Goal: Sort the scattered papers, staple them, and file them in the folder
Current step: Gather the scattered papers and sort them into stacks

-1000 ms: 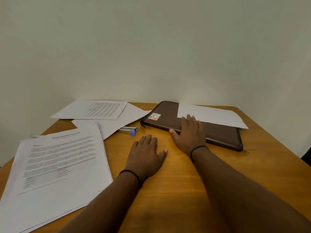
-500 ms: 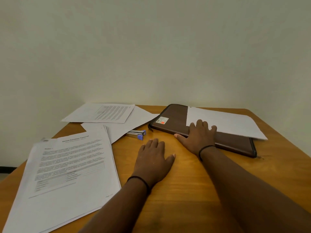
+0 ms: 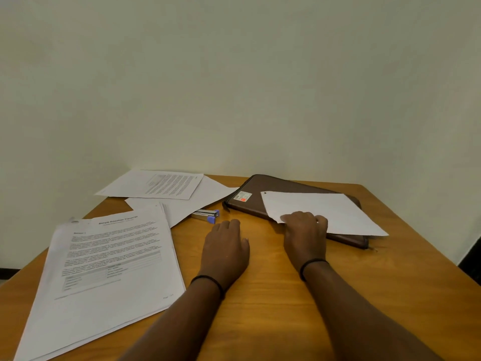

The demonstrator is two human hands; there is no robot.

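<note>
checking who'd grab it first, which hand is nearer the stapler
Left. The left hand lies flat on the table, its fingertips just short of the stapler. The right hand is farther to the right, gripping the loose sheet on the folder.

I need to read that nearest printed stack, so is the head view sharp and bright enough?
Head view: dim and soft; on the nearest stack only the bold heading is half legible, body lines smear; wide-angle bending at the table edges; no glare.
</note>
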